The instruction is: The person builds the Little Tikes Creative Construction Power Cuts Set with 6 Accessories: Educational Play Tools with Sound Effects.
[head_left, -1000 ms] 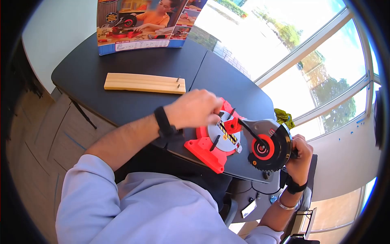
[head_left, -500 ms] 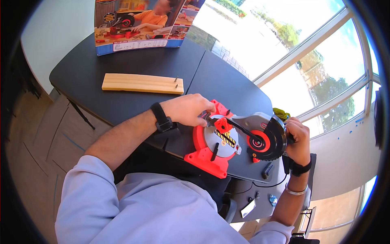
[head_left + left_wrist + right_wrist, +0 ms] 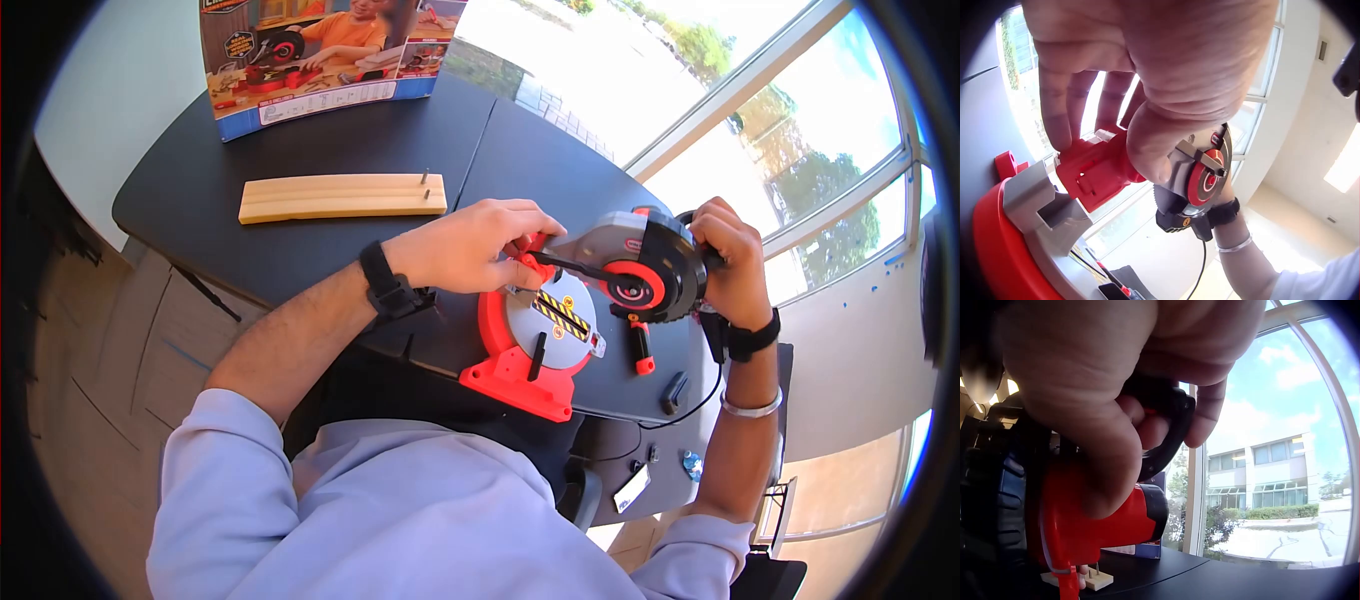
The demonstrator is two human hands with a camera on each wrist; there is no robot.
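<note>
A toy saw (image 3: 640, 270) with a grey arm and black toothed blade is held above the right part of its red base (image 3: 515, 385). The right hand (image 3: 735, 255) curls round the saw's black handle (image 3: 1172, 434). At the other end, the left hand (image 3: 475, 245) pinches the red hinge piece (image 3: 1100, 172) between thumb and fingers. In the left wrist view this piece sits just above the grey bracket (image 3: 1035, 200) on the base; whether they touch I cannot tell. The round grey plate (image 3: 550, 320) carries a striped strip.
A wooden board (image 3: 340, 197) with two upright nails lies on the black table (image 3: 300, 255). The printed box (image 3: 330, 95) stands behind it. A red-and-black tool (image 3: 641, 350) and a small black item (image 3: 675, 392) lie right of the base, near a cable.
The right hand has raised the saw's blade end and turned it away from the body. The left hand has moved slightly right and now pinches the red hinge piece.
</note>
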